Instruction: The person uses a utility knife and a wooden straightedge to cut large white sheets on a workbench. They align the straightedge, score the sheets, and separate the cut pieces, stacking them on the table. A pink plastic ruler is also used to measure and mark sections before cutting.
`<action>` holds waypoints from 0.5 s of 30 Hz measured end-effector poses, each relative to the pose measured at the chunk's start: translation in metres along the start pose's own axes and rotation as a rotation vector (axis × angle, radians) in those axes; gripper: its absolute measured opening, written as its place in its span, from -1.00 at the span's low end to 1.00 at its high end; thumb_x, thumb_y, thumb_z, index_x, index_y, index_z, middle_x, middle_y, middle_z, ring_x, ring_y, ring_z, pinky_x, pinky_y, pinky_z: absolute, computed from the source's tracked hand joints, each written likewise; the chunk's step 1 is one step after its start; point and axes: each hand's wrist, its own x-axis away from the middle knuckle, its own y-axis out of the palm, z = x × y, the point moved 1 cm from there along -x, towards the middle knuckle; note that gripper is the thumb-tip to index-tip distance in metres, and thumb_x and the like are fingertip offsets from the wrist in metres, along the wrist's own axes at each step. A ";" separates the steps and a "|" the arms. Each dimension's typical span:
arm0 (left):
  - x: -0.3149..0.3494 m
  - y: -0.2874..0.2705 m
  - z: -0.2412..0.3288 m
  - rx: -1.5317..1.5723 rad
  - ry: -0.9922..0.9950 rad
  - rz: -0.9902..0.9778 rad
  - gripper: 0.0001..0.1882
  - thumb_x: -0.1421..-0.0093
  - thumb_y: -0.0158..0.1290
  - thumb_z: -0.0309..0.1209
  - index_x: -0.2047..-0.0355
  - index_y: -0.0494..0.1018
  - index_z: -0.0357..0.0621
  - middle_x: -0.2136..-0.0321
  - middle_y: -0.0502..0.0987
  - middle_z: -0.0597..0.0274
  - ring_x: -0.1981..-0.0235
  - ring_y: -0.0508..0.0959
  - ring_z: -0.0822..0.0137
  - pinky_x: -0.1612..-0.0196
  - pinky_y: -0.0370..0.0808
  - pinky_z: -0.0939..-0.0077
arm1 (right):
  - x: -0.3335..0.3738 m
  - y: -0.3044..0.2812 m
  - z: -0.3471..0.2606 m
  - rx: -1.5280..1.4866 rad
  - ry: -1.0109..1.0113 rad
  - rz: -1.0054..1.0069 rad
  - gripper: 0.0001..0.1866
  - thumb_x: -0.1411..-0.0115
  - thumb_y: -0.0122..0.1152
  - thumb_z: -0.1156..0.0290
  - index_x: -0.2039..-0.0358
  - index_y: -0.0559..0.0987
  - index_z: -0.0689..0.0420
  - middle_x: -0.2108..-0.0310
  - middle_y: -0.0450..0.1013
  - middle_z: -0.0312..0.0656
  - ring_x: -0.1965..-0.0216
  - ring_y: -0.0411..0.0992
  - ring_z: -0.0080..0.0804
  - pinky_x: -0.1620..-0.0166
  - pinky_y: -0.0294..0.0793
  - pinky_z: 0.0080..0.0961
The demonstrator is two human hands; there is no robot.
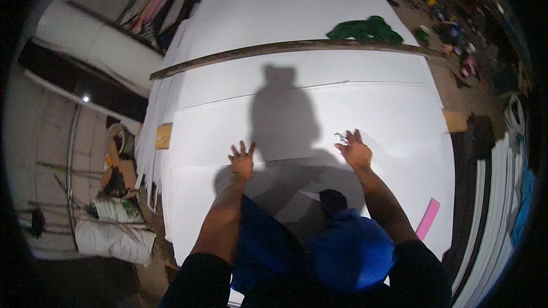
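A broad white sheet (394, 182) lies before me on a larger white surface, crossed by my own shadow. My left hand (242, 161) rests flat on it, fingers spread, with nothing in them. To the right, my right hand (357, 151) is also at the sheet. Between its thumb and fingers is a small shiny metal tool (341, 137), too small to make out in kind. A thin edge line runs across the sheet close to both hands. My blue-clad legs (351, 251) are on the sheet between my forearms.
A long wooden batten (251, 56) lies across the white surface beyond my hands. Behind it sits a dark green bundle (368, 29). A pink strip (427, 218) lies at the right. Large white rolls (94, 43) stand left; long white strips (494, 211) lie right.
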 end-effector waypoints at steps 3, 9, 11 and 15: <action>-0.001 -0.016 0.029 0.011 0.001 -0.080 -0.09 -0.33 0.16 -0.13 -0.57 -0.05 0.16 -0.54 -0.08 -0.22 -0.49 -0.02 -0.50 -0.46 0.05 -0.38 | 0.005 -0.008 0.009 -0.002 -0.013 -0.040 -0.21 -0.21 0.33 -0.20 -0.35 0.45 -0.06 -0.45 0.25 0.02 -0.11 0.58 0.03 -0.06 0.65 -0.05; -0.026 -0.028 0.176 0.175 0.575 0.080 -0.04 -0.24 0.22 0.02 -0.54 0.04 0.08 -0.52 0.01 -0.15 -0.54 0.00 -0.19 -0.48 0.02 -0.32 | 0.041 0.006 0.064 -0.232 0.327 0.172 -0.36 -0.27 0.30 -0.04 -0.29 0.50 -0.05 -0.38 0.36 -0.10 -0.04 0.62 -0.02 -0.06 0.64 -0.07; -0.032 -0.022 0.237 0.281 0.769 0.071 -0.07 -0.24 0.22 0.01 -0.52 0.10 0.05 -0.51 0.04 -0.16 -0.53 0.03 -0.20 -0.47 0.06 -0.28 | 0.060 -0.009 0.066 -0.358 0.461 0.199 -0.40 -0.29 0.26 0.00 -0.27 0.48 -0.01 -0.32 0.41 -0.10 0.01 0.63 0.03 -0.04 0.64 -0.03; 0.019 -0.027 0.362 0.588 1.011 -0.032 -0.25 -0.22 0.30 -0.11 -0.34 0.37 -0.17 -0.34 0.35 -0.21 -0.35 0.39 -0.10 -0.31 0.40 0.04 | 0.135 -0.042 0.112 -0.443 0.806 0.392 -0.39 -0.27 0.24 0.04 -0.27 0.38 -0.02 -0.17 0.49 -0.08 0.10 0.62 0.19 0.05 0.60 0.09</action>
